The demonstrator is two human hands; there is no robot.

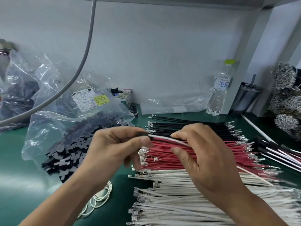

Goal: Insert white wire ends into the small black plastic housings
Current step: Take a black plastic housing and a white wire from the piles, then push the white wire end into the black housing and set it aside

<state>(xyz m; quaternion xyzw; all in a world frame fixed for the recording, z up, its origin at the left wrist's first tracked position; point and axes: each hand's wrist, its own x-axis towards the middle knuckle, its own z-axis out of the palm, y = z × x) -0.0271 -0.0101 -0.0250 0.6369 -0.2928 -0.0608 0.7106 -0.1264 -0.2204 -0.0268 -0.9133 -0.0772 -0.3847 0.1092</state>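
Note:
My left hand (117, 144) pinches a small black plastic housing (143, 134) between thumb and forefinger, above the wire piles. A white wire (160, 138) runs from the housing to my right hand (203, 152), which pinches it along with a red and a black wire. Below both hands lies a pile of loose white wires (179, 196) with metal terminals. More black housings (68, 154) spill from a clear plastic bag (53, 121) at the left.
Red wires (192, 159) and black wires (187, 126) lie in rows on the green mat (19, 176). Finished assemblies (280, 152) sit at the right. A water bottle (219, 92), dark cup (247, 97), rubber bands (99, 198) and a hanging grey cable (78, 69) are nearby.

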